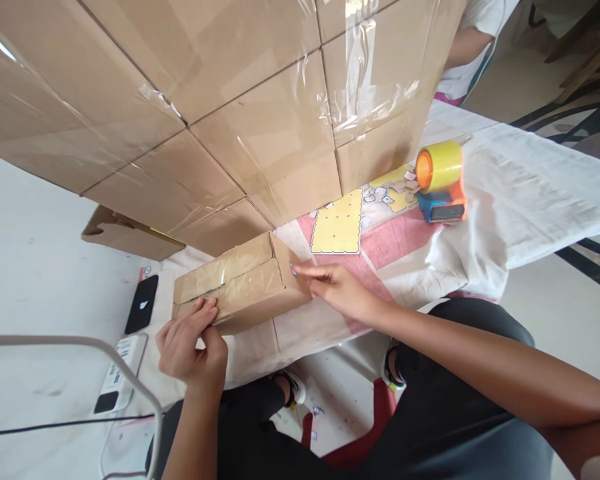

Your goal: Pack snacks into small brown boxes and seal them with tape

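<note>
At 8 o'clock from view centre: cardboard box, lying lengthwise on the tablecloth, clear tape over its top seam. Clock below is centred on the box.

Left hand at 7-8: fingers half curled, tips resting on the top near the edge, not wrapped round anything. Right hand at 3: index finger reaching to the end face, thumb and other fingers bunched narrow by it. Pale spot at the fingertip, nail or scrap, can't tell; so can't say if it's pinching anything.

Looks like end-face work, my read. To do it well: brace with the left, palm lower, push slightly toward 3 so the box can't slide when the right presses. Press with the finger pad, not the nail; work outward from the middle, then run over the corner. Go light on that thin wall, it could dent.

Tape dispenser at 2, beyond the yellow card; within reach. Stacked cartons at 12, so don't shove that way.
</note>
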The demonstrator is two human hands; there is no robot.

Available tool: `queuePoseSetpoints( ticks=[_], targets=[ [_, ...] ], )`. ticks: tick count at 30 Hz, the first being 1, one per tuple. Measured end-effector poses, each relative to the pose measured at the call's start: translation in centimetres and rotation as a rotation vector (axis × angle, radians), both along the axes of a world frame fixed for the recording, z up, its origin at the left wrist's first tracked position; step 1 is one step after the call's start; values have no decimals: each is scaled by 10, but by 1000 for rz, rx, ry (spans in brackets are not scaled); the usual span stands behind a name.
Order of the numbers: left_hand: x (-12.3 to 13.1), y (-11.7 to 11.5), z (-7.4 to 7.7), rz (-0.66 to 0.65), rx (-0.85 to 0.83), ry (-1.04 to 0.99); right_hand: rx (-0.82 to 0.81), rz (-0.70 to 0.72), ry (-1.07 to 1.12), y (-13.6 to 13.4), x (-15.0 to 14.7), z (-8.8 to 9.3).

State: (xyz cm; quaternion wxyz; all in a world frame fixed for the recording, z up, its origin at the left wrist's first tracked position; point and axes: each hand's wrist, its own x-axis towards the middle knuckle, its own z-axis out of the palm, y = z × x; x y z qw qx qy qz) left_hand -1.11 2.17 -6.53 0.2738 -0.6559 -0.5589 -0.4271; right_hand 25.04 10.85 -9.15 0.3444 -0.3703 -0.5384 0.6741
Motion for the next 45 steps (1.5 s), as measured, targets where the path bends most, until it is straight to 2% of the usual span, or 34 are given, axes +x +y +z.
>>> queuePoseSetpoints(
  ticks=[3, 9, 14, 18, 22, 27, 30, 35, 39, 42, 45],
  targets=[
    [-1, 0, -1, 14, -3, 5, -7, 84, -28, -2, 4, 2],
    [-5, 2, 0, -17, 10, 50, 25, 89, -24, -7, 8, 3],
    [-9, 4, 2, -73, 23, 66, 38, 58, -44, -3, 4, -7],
    [-11, 5, 3, -75, 4, 63, 99, 141, -41, 7, -3, -13],
    [-14, 4, 2, -71, -11, 53, 129, 125, -20, 14, -6, -8],
    [-15, 4, 2, -60, -32, 48, 87, 64, -29, 16, -6, -2],
    [-14, 4, 3, -93, -21, 51, 106, 118, -75, 15, -4, -2],
    [-12, 4, 4, -93, -11, 43, 177, 77, -72, 15, 1, -10],
    [-13, 6, 3, -125, -9, 36, 182, 170, -86, 17, 5, -18],
    [-15, 8, 3, -169, -5, 17, 312, 159, -113, 25, 9, -18],
    [-21, 7, 2, -240, -8, -19, 559, 244, -155, 35, 7, -13]
  ],
)
